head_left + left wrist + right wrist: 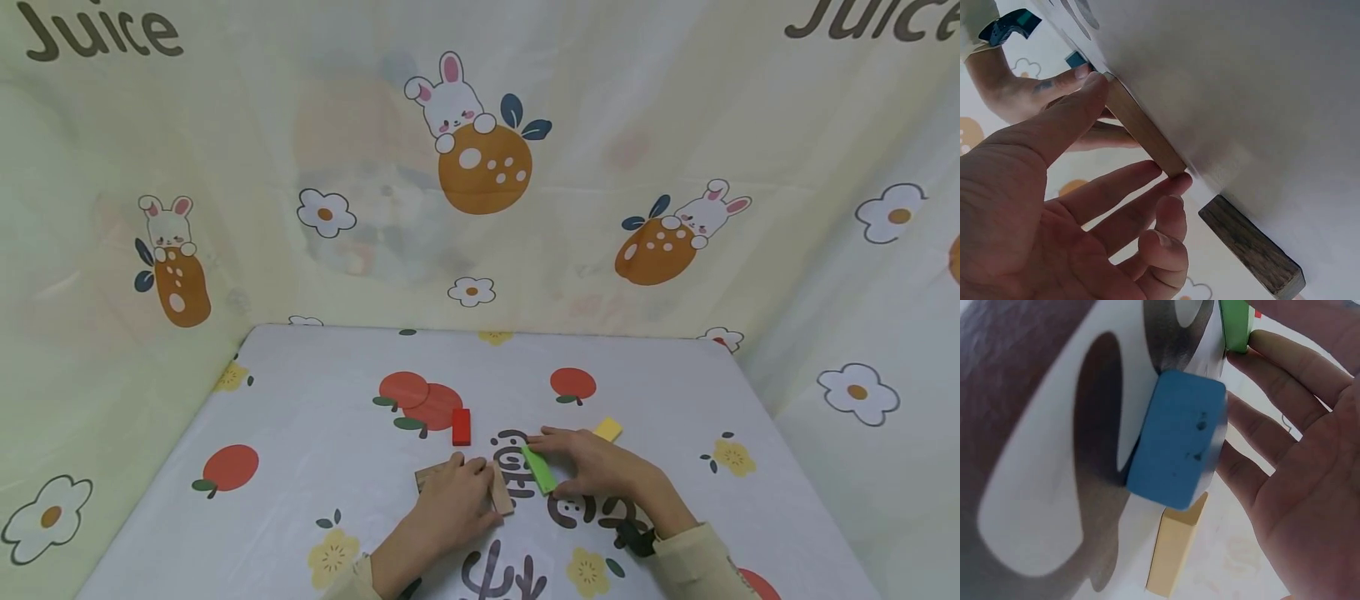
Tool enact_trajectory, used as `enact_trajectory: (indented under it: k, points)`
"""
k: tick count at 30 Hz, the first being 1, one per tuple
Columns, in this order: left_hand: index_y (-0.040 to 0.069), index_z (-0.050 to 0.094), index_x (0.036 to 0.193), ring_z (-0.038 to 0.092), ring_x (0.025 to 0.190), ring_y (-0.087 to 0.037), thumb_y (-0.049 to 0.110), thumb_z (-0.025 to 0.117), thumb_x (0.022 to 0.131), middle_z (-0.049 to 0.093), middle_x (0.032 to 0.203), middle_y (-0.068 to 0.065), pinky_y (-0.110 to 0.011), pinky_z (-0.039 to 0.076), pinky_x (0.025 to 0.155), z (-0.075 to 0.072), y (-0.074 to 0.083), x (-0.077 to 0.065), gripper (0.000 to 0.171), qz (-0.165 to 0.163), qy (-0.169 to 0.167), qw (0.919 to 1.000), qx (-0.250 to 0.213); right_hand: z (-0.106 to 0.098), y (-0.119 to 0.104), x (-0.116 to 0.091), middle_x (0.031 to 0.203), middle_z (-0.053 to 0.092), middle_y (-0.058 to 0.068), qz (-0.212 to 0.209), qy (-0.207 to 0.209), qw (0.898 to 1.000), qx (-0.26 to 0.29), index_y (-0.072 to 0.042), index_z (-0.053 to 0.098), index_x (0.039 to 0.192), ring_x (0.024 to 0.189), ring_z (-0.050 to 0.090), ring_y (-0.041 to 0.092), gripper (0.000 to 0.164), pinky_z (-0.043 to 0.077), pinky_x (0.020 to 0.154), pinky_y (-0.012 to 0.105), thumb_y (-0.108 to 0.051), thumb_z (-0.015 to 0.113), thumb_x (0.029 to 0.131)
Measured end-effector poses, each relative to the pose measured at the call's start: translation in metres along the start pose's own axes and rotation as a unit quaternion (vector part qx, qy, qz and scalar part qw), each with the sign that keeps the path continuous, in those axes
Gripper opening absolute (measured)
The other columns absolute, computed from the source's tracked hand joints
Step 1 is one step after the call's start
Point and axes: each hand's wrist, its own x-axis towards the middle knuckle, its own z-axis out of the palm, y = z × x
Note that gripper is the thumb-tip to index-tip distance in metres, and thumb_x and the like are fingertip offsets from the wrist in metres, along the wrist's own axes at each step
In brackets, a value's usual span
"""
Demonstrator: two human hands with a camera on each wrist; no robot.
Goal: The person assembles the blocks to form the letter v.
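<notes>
My left hand [456, 500] pinches a light wooden block [502, 489] by its two ends, thumb at one and fingertips at the other; the block [1146, 128] lies against the cloth. A dark brown wooden block [1250, 247] lies beside these fingers, partly covered by the hand in the head view. My right hand [600, 462] holds a green block [539, 471] between thumb and fingers, a short way right of the light one. Close by the right fingers rests a blue block [1175, 437], hidden by the hand in the head view. Beyond it lies a yellow block [608, 429].
A red block [461, 427] lies on the printed tablecloth [300, 417], farther away than the left hand. Patterned cloth hangs [585, 75] behind the table and along both sides.
</notes>
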Motion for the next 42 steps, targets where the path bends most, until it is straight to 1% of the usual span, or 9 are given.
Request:
enact_trajectory:
  k: [4,9,14,20,26,30,36,39,42]
  points:
    - [0.015,0.074,0.132,0.068,0.103,-0.021,0.053,0.086,0.084,0.074,0.133,-0.002,-0.039,0.062,0.091,0.0009,0.0003,0.0005,0.063,-0.002,0.013,0.9999,-0.002,-0.0009,0.0014,0.0,0.162,0.054,0.009,-0.003,0.002,1.0,-0.001,-0.026,0.063,0.149,0.153,0.046,0.039,0.073,0.044,0.117,0.063,-0.025,0.092,0.082]
    - [0.015,0.074,0.132,0.075,0.109,-0.024,0.051,0.087,0.083,0.074,0.136,-0.004,-0.04,0.062,0.096,-0.0023,0.0036,0.0009,0.062,-0.02,-0.002,0.9995,-0.023,-0.0012,0.0029,-0.0001,0.162,0.054,0.01,0.0,0.003,1.0,-0.001,-0.027,0.064,0.148,0.152,0.047,0.039,0.073,0.045,0.117,0.062,-0.024,0.092,0.081]
    - [0.016,0.073,0.133,0.075,0.111,-0.024,0.052,0.087,0.083,0.073,0.137,-0.003,-0.041,0.062,0.098,-0.0023,0.0049,0.0024,0.063,-0.032,-0.013,0.9991,-0.024,-0.001,0.0031,-0.0004,0.16,0.056,0.01,-0.002,0.008,1.0,0.001,-0.027,0.065,0.147,0.152,0.048,0.038,0.073,0.044,0.118,0.063,-0.023,0.093,0.08]
    - [0.018,0.073,0.134,0.075,0.104,-0.024,0.054,0.086,0.083,0.073,0.138,-0.002,-0.041,0.062,0.094,-0.0023,0.0051,0.0022,0.064,-0.032,-0.017,0.9993,-0.01,-0.0004,0.0027,-0.0021,0.159,0.057,0.009,-0.007,0.007,1.0,0.004,-0.025,0.065,0.147,0.152,0.049,0.038,0.072,0.044,0.118,0.062,-0.023,0.093,0.08]
    - [0.017,0.073,0.134,0.076,0.108,-0.024,0.054,0.086,0.084,0.073,0.138,-0.002,-0.041,0.063,0.094,-0.0031,0.0049,0.0015,0.063,-0.029,-0.016,0.9994,-0.011,-0.0009,0.0017,-0.0031,0.159,0.057,0.011,-0.013,0.01,1.0,-0.001,-0.023,0.065,0.147,0.152,0.049,0.038,0.072,0.043,0.118,0.063,-0.023,0.093,0.08]
    - [0.016,0.074,0.132,0.076,0.11,-0.025,0.053,0.086,0.084,0.073,0.138,-0.003,-0.041,0.063,0.094,-0.0023,0.0042,0.0013,0.062,-0.023,-0.008,0.9994,-0.023,-0.0009,0.003,-0.0032,0.158,0.059,0.01,-0.016,0.017,1.0,-0.004,-0.023,0.065,0.147,0.151,0.05,0.037,0.074,0.044,0.118,0.062,-0.024,0.094,0.079]
    - [0.017,0.075,0.132,0.074,0.121,-0.024,0.053,0.086,0.084,0.073,0.14,-0.003,-0.046,0.06,0.101,-0.0003,0.0026,0.0025,0.061,-0.023,-0.001,0.9988,-0.042,0.0002,0.0047,-0.0033,0.154,0.062,0.003,-0.027,0.037,0.999,-0.014,-0.022,0.065,0.147,0.149,0.052,0.035,0.073,0.044,0.119,0.06,-0.027,0.093,0.08]
    - [0.018,0.075,0.132,0.073,0.123,-0.023,0.053,0.087,0.083,0.073,0.14,-0.002,-0.048,0.058,0.104,0.0,0.0014,0.0032,0.061,-0.023,0.0,0.9983,-0.054,0.0009,0.0046,-0.0048,0.152,0.064,-0.001,-0.031,0.051,0.998,-0.012,-0.022,0.065,0.147,0.144,0.057,0.032,0.073,0.046,0.117,0.058,-0.03,0.093,0.08]
    - [0.018,0.075,0.132,0.073,0.124,-0.024,0.051,0.087,0.083,0.073,0.139,-0.003,-0.048,0.059,0.104,0.0004,-0.0007,0.0032,0.061,-0.021,0.008,0.997,-0.074,0.0007,0.0034,-0.0071,0.15,0.066,0.0,-0.031,0.07,0.997,-0.002,-0.02,0.064,0.147,0.137,0.061,0.031,0.076,0.05,0.113,0.057,-0.032,0.094,0.079]
